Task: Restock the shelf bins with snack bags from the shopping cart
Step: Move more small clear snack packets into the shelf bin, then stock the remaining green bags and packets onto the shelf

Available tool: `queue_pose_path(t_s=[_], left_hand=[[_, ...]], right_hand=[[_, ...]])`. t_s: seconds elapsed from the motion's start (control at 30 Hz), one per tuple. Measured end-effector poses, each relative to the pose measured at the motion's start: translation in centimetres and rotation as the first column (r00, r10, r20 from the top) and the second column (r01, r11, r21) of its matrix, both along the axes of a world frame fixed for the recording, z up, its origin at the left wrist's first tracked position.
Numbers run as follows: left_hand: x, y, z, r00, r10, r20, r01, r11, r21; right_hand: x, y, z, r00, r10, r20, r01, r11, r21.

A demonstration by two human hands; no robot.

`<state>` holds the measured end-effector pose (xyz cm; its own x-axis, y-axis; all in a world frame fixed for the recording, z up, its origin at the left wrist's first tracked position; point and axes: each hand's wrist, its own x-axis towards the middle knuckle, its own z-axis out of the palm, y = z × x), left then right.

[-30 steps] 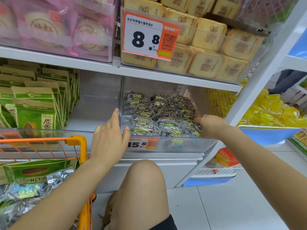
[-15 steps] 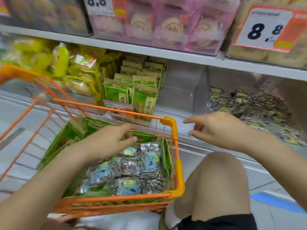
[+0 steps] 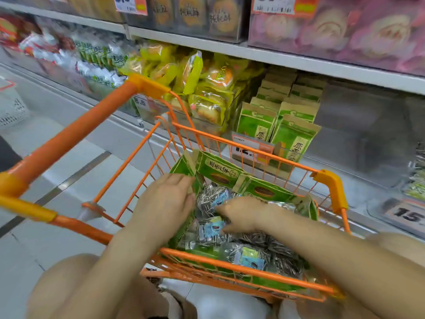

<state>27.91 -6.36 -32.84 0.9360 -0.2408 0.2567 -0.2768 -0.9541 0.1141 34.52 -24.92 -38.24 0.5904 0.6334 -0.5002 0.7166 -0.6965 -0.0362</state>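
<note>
The orange shopping cart point(image 3: 243, 268) stands in front of me, low against the shelf. Green snack bags point(image 3: 220, 171) line its walls and silver sunflower-seed bags point(image 3: 250, 252) lie heaped in its middle. My left hand point(image 3: 165, 203) reaches into the cart with fairly straight fingers, touching the heap's left side by a green bag. My right hand point(image 3: 241, 215) lies on the silver bags, fingers pointing left and thumb spread below them; motion blur hides any grip. The shelf bin with silver seed bags point(image 3: 417, 178) shows at the far right edge.
A bin of upright green bags point(image 3: 287, 127) and a bin of yellow bags point(image 3: 207, 88) sit behind the cart. An empty stretch of shelf point(image 3: 358, 134) lies between the green bags and the seed bin. My knees are under the cart's near rim. Tiled floor lies to the left.
My view swung left from the seed bin to the cart. Both hands left the bin's front edge and dropped into the cart onto the bags.
</note>
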Motion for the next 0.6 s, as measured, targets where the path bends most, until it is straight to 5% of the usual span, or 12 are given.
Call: queue_pose_path(t_s=[0.3,0.43,0.6], left_hand=[[0.0,-0.4,0.1,0.968,0.241,-0.070,-0.247,0.965,-0.089],[-0.5,-0.6,0.4,0.908,0.379,-0.181,-0.362,0.924,0.120],[-1.1,-0.9,0.0,0.881,0.399,-0.255,-0.328,0.902,0.280]], right_hand=[[-0.2,0.6,-1.9,0.993,-0.114,-0.037,0.117,0.988,0.102],[0.3,0.2,-1.0,0.992,-0.127,-0.017,0.128,0.970,0.209],[1.5,-1.1,1.5,0.933,-0.278,-0.230,0.348,0.864,0.364]])
